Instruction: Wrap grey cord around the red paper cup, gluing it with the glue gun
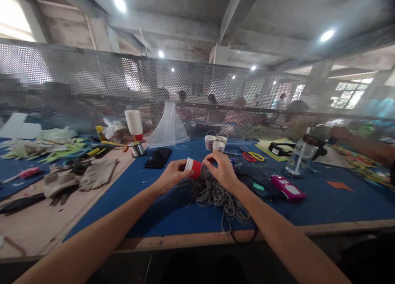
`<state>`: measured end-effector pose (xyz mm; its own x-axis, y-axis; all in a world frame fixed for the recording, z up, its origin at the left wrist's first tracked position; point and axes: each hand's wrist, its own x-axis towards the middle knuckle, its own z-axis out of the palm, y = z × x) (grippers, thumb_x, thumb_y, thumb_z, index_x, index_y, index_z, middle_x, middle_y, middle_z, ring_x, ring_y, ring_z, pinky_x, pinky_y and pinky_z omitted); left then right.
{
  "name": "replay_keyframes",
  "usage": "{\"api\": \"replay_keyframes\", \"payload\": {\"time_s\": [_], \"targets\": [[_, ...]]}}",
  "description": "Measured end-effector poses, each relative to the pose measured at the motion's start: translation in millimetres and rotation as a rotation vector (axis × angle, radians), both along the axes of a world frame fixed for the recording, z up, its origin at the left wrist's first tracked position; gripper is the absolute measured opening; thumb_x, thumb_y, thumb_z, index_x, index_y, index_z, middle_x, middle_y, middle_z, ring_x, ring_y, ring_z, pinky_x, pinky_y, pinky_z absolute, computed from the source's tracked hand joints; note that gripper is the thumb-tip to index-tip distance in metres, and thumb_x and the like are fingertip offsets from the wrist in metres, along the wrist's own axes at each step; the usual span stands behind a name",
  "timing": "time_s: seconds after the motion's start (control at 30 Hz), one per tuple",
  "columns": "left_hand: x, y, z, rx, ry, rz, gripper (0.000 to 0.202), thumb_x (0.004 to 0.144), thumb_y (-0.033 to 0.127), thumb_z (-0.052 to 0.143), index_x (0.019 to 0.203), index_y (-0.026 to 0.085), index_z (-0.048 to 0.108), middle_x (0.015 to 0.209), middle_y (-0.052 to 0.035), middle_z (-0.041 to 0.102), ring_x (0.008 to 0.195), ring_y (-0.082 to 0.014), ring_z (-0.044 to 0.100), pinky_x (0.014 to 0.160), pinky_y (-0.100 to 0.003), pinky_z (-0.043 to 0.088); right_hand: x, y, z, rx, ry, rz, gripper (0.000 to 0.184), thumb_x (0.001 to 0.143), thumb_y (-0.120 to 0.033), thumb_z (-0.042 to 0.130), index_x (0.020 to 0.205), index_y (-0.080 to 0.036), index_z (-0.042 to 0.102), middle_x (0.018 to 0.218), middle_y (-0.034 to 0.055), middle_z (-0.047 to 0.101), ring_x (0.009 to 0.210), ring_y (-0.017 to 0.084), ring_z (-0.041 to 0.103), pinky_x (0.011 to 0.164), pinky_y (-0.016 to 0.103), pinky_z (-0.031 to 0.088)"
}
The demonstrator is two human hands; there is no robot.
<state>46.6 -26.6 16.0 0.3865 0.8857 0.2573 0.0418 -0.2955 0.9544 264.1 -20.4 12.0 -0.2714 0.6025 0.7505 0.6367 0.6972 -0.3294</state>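
Observation:
My left hand (173,175) is closed round a paper cup (195,169), red with a white rim, tilted on its side with its rim to the left. At the cup's base, the thumb and fingers of my right hand (224,169) are pinched together on grey cord, with the fingertips partly hidden. Below both hands lies a loose, tangled heap of grey cord (212,193) on the blue table surface. Just beyond my right hand stand several small white-rimmed cups with thin handles (218,146).
A black phone (158,158), a metal spool (136,149) and stacked paper cups (133,122) stand left. Scissors (253,156), a magenta box (288,189) and a clear bottle (298,158) are right. Gloves (98,174) lie left; another person's arm (364,146) reaches in at far right.

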Motion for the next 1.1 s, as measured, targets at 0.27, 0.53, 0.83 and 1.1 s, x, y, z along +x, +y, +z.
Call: {"api": "replay_keyframes", "payload": {"time_s": [0.27,0.53,0.83,1.1], "targets": [[-0.4,0.4,-1.5,0.001,-0.002,-0.019,0.031,0.071,0.027,0.076,0.098,0.013,0.076,0.089,-0.0061,0.077,0.081,-0.022,0.069,0.08,-0.033,0.051,-0.2,-0.7,-0.2,-0.005,-0.012,-0.012,0.009,0.096,-0.027,0.062,0.089,-0.022,0.064,0.087,0.0014,0.07,0.086,0.019,0.064,0.086,0.034,0.04],[-0.1,-1.0,-0.4,0.013,-0.002,-0.039,0.032,0.071,0.029,0.077,0.099,0.014,0.078,0.089,-0.0061,0.077,0.081,-0.0226,0.069,0.08,-0.033,0.052,0.2,1.7,-0.7,-0.003,-0.025,-0.011,0.009,0.095,-0.028,0.063,0.088,-0.022,0.065,0.085,0.0014,0.07,0.083,0.019,0.065,0.083,0.034,0.041],[0.7,-3.9,2.3,-0.005,-0.001,-0.05,0.032,0.07,0.029,0.078,0.098,0.013,0.078,0.088,-0.0064,0.077,0.08,-0.023,0.069,0.079,-0.033,0.052,-0.1,-0.8,1.2,0.001,-0.032,-0.013,0.007,0.093,-0.024,0.066,0.087,-0.021,0.065,0.084,0.0012,0.07,0.082,0.019,0.066,0.082,0.033,0.042],[0.0,-4.5,1.8,-0.012,0.006,-0.072,0.035,0.07,0.033,0.079,0.099,0.014,0.078,0.088,-0.0074,0.077,0.08,-0.0242,0.07,0.078,-0.034,0.053,1.1,-0.8,2.6,-0.024,-0.041,0.014,0.006,0.091,-0.024,0.066,0.086,-0.021,0.067,0.082,0.0014,0.07,0.078,0.018,0.066,0.076,0.03,0.045]]}}
